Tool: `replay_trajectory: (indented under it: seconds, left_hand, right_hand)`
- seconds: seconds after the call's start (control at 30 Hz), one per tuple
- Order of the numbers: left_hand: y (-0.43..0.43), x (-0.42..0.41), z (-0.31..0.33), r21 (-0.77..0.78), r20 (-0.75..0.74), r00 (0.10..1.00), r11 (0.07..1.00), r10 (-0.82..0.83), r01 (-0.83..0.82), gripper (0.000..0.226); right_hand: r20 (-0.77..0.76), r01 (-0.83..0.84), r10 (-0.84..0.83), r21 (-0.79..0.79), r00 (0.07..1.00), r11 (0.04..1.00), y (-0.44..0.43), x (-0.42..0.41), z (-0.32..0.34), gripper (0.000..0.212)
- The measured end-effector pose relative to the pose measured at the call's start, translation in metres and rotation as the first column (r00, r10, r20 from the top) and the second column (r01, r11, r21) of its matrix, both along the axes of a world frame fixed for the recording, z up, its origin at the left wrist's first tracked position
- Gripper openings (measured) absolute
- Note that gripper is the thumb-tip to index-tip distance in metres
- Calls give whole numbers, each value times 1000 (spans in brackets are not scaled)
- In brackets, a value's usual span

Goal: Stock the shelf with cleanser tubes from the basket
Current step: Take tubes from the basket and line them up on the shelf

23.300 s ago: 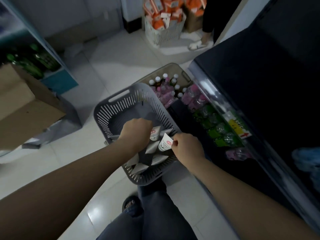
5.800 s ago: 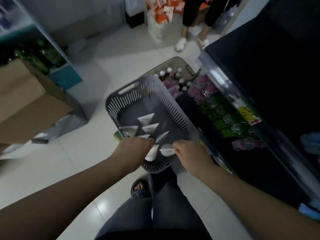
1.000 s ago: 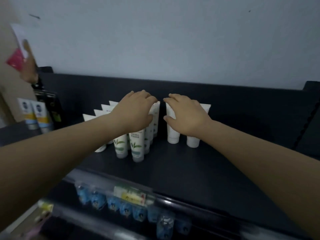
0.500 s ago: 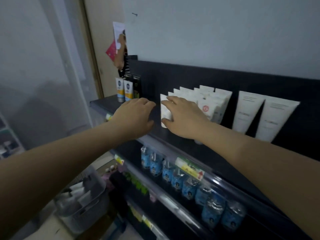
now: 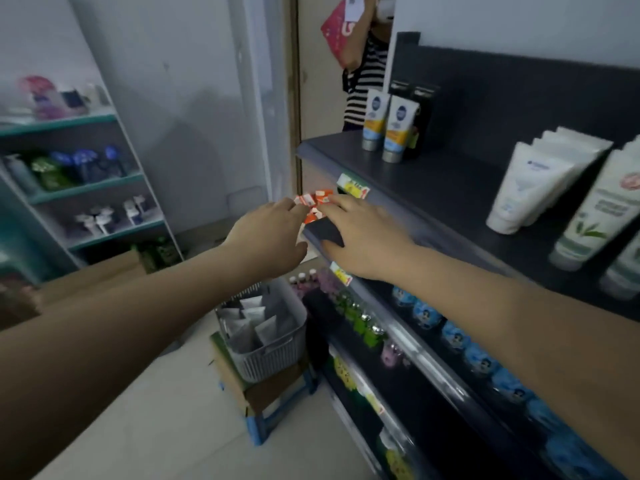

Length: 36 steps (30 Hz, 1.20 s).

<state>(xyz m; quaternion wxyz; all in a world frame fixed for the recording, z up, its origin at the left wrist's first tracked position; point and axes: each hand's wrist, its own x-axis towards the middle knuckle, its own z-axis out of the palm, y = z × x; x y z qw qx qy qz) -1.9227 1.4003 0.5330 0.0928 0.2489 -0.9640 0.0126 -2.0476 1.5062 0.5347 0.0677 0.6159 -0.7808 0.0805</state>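
Observation:
White cleanser tubes [image 5: 533, 188] stand upright on the dark top shelf [image 5: 450, 188] at the right. The grey slotted basket [image 5: 277, 358] sits low on a cardboard box beside the shelf unit, with several white tubes [image 5: 252, 323] still inside. My left hand [image 5: 266, 233] and my right hand [image 5: 363, 233] hover side by side in the air off the shelf's left front corner. Their fingers are stretched out and neither holds a tube. Small orange and white packs [image 5: 313, 202] show just past my fingertips; whether my fingers touch them is unclear.
A person in a striped top [image 5: 367, 74] stands behind the shelf's far end. Blue and yellow tubes [image 5: 388, 129] stand on the shelf's back left. Bottles fill the lower shelves [image 5: 450, 341]. A teal shelf unit [image 5: 86, 188] lines the left wall. A blue stool [image 5: 277, 410] carries the box.
Both hands have come off the tubes on the top shelf and moved left past its front corner. My view has swung left and down, bringing the basket into sight.

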Motion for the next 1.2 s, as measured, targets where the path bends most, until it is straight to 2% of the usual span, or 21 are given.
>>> replay_trajectory:
  seconds: [0.4,0.53,0.6,0.87,1.07,1.2]
  left_hand:
    - [-152,77,-107,234,124,982,957,144,-170,45]
    - [-185,87,-156,320,191,963,916,188,-242,32]
    - [-198,87,-180,368,230,952,887,202,-278,28]
    - [-244,67,-282,505,365,887,740,284,-445,44]
    - [-262,45,-356,577,491,814,585,309,-570,27]
    - [-267,26,-398,571,576,779,561,247,-600,30]
  right_hand:
    - [120,-109,89,174,989,979,-154,60,-114,53]
    - [145,-163,130,245,981,956,-187,59,-154,48]
    - [164,-186,143,290,976,939,-203,53,-178,46]
    - [281,-248,127,456,951,855,-266,17,-280,41]
    - [357,-303,104,565,929,767,-304,-5,-361,38]
    - [399,-363,113,637,910,680,-313,-11,-410,42]
